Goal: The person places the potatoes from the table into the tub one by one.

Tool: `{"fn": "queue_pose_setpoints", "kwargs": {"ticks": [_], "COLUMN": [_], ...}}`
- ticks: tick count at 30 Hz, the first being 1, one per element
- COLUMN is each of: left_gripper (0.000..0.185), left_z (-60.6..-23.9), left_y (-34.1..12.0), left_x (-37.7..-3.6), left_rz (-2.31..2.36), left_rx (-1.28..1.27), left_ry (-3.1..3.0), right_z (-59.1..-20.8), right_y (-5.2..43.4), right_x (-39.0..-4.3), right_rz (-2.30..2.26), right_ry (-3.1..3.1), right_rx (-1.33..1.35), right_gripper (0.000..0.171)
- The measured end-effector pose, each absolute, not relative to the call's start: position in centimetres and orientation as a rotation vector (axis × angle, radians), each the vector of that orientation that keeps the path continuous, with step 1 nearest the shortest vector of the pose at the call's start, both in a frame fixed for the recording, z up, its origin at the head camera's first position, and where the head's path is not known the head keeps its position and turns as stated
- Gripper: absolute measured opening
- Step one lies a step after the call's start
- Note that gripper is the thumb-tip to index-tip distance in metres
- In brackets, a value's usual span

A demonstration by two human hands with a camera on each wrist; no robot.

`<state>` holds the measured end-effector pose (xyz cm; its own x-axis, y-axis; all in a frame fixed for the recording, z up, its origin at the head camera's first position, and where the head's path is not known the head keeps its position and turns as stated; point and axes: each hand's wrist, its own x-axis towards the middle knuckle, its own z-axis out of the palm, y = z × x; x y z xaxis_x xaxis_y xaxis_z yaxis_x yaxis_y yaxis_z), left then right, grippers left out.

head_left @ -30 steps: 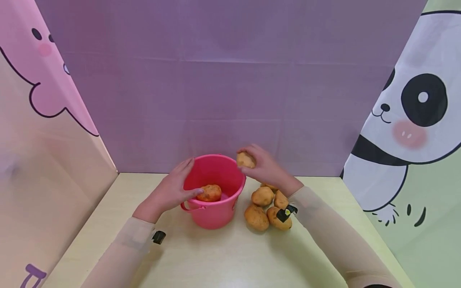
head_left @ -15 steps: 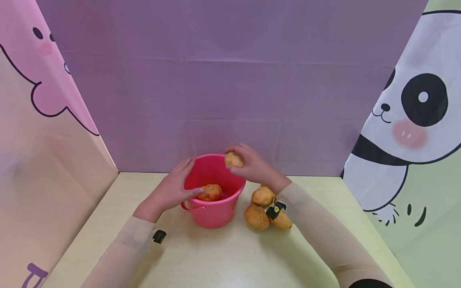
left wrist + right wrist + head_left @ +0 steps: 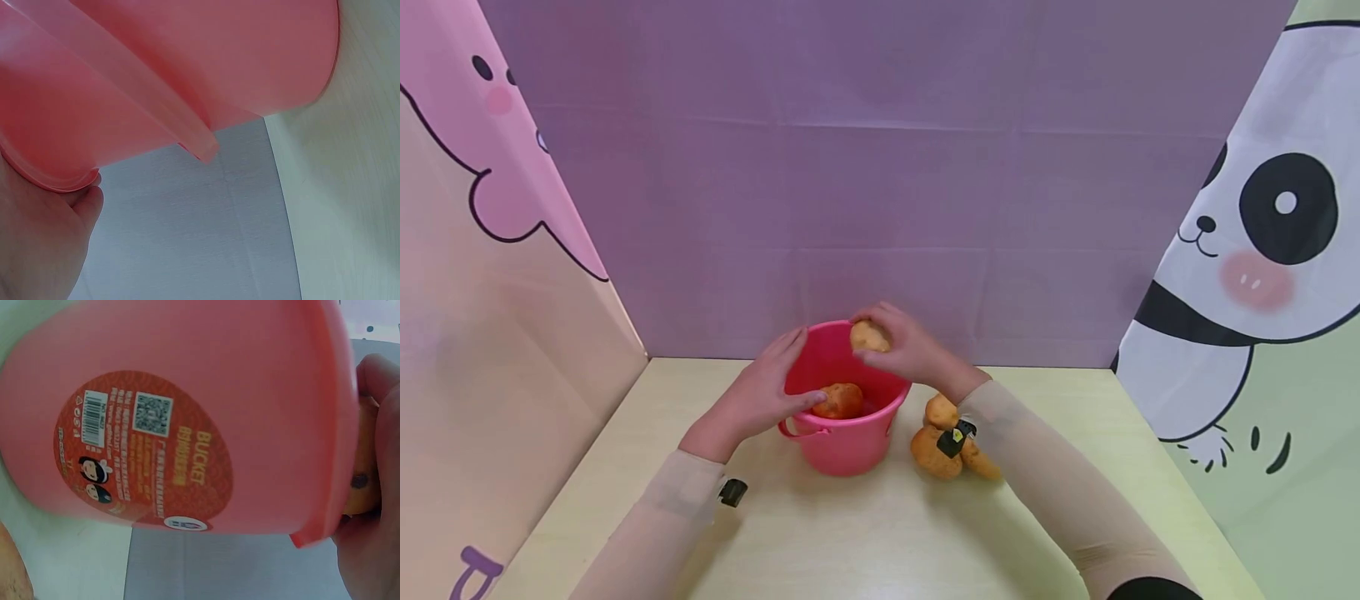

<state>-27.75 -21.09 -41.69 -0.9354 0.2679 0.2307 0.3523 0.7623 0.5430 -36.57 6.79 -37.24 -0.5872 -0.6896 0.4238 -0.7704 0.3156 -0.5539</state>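
Observation:
A pink bucket (image 3: 844, 450) stands upright on the table, with a reddish-brown potato (image 3: 842, 401) visible inside. My left hand (image 3: 754, 398) holds the bucket's left rim, its thumb reaching over the front edge; the left wrist view shows that hand (image 3: 40, 231) against the rim. Over the bucket's right back part, my right hand (image 3: 912, 350) grips a pale yellow potato (image 3: 869, 336) between thumb and fingers. In the right wrist view this potato (image 3: 367, 462) is partly hidden behind the rim, beside the bucket's printed label (image 3: 147, 450).
Several potatoes (image 3: 936, 454) lie together on the table right of the bucket, partly covered by the right forearm. A purple cloth (image 3: 880, 183) hangs behind the table (image 3: 850, 542). Printed cloths flank it, a panda (image 3: 1285, 208) on the right one. The bucket's handle (image 3: 150, 87) hangs at its side.
My right hand has moved left with the potato, from beside the bucket's right rim to over its opening. The left hand and the bucket have stayed in place.

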Motion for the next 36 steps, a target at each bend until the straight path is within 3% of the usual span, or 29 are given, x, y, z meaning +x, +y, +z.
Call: {"fn": "queue_pose_setpoints", "kwargs": {"ticks": [36], "left_gripper": [0.122], "left_z": [-41.4], "left_y": [-21.0], "left_x": [-27.5], "left_rz": [-0.894], "left_rx": [-0.509], "left_ry": [-2.807], "right_z": [-37.4], "right_y": [4.5], "right_x": [-37.1], "right_rz": [1.110], "right_ry": [-2.579], "right_rx": [1.451], "right_gripper": [0.052]}}
